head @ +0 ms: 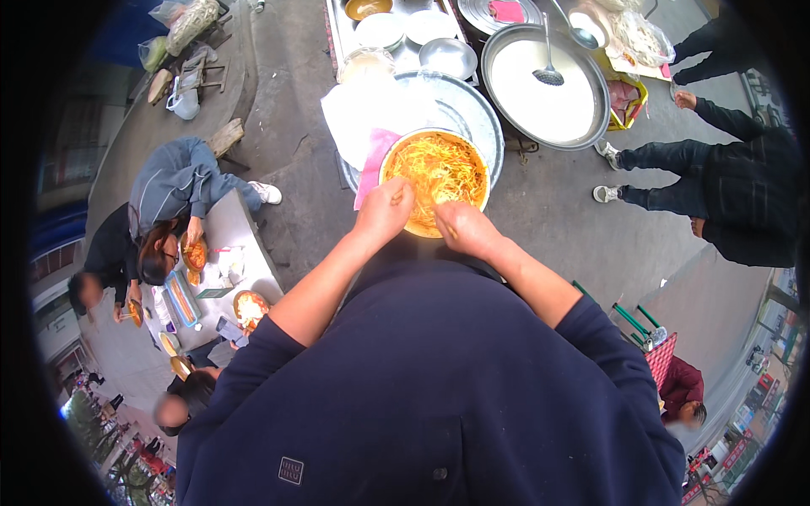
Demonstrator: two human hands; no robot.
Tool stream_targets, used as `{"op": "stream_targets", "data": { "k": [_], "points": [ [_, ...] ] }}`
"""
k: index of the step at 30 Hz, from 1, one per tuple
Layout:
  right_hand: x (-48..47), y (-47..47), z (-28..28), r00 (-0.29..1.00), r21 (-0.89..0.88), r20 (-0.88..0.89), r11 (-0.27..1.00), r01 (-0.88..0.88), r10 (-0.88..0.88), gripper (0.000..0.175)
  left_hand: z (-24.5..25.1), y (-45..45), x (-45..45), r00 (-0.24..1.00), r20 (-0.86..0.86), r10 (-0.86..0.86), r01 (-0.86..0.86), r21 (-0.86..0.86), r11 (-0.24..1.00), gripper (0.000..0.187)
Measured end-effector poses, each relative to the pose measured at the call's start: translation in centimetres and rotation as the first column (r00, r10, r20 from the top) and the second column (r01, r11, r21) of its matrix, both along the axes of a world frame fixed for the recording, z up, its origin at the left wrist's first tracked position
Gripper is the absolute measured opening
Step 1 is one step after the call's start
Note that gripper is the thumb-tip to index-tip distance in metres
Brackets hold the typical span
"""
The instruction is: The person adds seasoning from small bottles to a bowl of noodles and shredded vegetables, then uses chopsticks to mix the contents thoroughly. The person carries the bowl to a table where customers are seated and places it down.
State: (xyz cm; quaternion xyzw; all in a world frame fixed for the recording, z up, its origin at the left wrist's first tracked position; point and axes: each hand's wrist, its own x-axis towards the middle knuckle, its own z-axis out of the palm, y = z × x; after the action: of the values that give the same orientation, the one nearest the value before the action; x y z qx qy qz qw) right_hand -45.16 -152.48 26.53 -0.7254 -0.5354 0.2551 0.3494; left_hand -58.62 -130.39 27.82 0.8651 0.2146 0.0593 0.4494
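Before me stands a pot (385, 166) of shredded yellow-orange food (443, 166) in reddish sauce, on a large round metal tray (492, 136). My left hand (387, 203) is closed at the pot's lower left rim, its fingers round what looks like a thin wooden utensil, mostly hidden. Over the lower right rim, my right hand (465, 228) is closed on a similar thin utensil whose tip is hidden at the food. A pink cloth (373, 166) lies against the pot's left side, beside a bright white sheet or cloth (345, 120).
At upper right is a wide metal basin (601, 120) of white liquid with a skimmer (548, 77) in it. Metal bowls (448, 58) stand beyond the tray. People eat at a table (253, 218) on the left; a person in dark clothes (747, 171) stands on the right.
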Motion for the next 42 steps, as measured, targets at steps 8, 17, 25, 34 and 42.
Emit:
{"op": "stream_targets", "data": {
  "k": [8,17,25,34,42],
  "points": [
    [0.7,0.3,-1.0,0.935,-0.04,0.125,0.94,0.34,-0.333,0.018,0.5,-0.8,0.4,0.976,-0.216,0.0,-0.012,-0.058,0.998,0.024],
    [0.7,-0.9,0.2,0.982,-0.28,0.042,0.942,0.187,-0.182,0.02,0.1,-1.2,-0.5,0.966,-0.257,-0.006,-0.004,-0.041,0.999,0.023],
    [2.8,0.9,-1.1,0.844,-0.007,-0.098,0.848,0.53,-0.528,0.017,-2.5,0.9,0.0,0.96,-0.259,0.108,-0.162,-0.196,0.967,0.026],
    [2.7,-1.4,-0.7,0.966,0.063,-0.14,0.972,0.227,-0.217,0.021,-2.6,-2.2,-3.8,0.973,-0.14,0.184,-0.197,-0.085,0.977,0.026],
    [6.0,2.4,-0.2,0.984,-0.072,0.146,0.991,0.111,-0.099,0.013,-1.8,-0.5,1.6,0.968,-0.091,0.234,-0.235,-0.001,0.972,0.023]
  ]
}}
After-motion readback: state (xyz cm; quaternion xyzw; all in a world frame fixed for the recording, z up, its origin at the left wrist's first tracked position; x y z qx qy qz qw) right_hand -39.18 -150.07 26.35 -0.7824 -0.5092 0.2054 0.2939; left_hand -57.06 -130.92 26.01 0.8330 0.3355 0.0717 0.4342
